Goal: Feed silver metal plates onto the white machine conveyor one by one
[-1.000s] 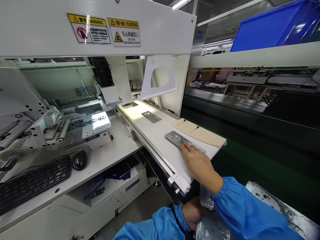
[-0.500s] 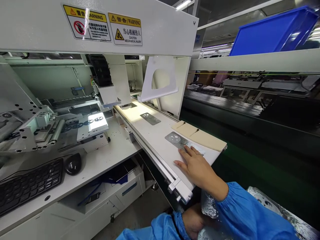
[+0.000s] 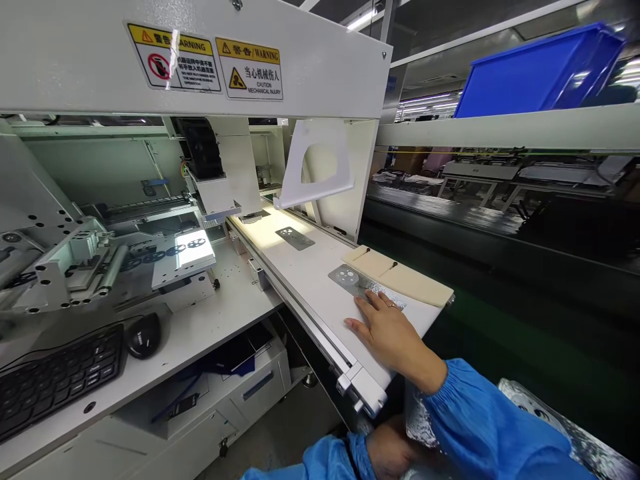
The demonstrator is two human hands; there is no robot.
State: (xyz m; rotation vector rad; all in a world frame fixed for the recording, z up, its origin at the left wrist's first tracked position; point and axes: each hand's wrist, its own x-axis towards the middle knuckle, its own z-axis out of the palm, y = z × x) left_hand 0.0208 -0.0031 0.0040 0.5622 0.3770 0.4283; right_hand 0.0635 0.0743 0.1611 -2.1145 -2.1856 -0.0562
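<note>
My right hand (image 3: pixel 390 333) lies spread on the near end of a phone back panel (image 3: pixel 347 276), grey with a round camera cutout area and a glittery silver lower part. The fingertips touch the panel, which rests flat on the white conveyor belt (image 3: pixel 320 293). My left hand (image 3: pixel 393 450) is low at the bottom edge, under the right forearm, and its fingers are hidden. Close beside it is a silvery patterned sheet (image 3: pixel 419 417), partly covered by the right sleeve. Whether the left hand grips it, I cannot tell.
Farther up the belt lies another phone back panel (image 3: pixel 295 238), near the lit machine head. A cream guide plate (image 3: pixel 397 275) runs along the belt's right edge. Left are a keyboard (image 3: pixel 60 377) and mouse (image 3: pixel 143 335). A blue bin (image 3: pixel 535 70) sits on a rail; shiny patterned panels (image 3: pixel 555 427) are lower right.
The view has tilted slightly. My right hand stays on the near panel, with little movement against the belt. The far panel sits almost where it was.
</note>
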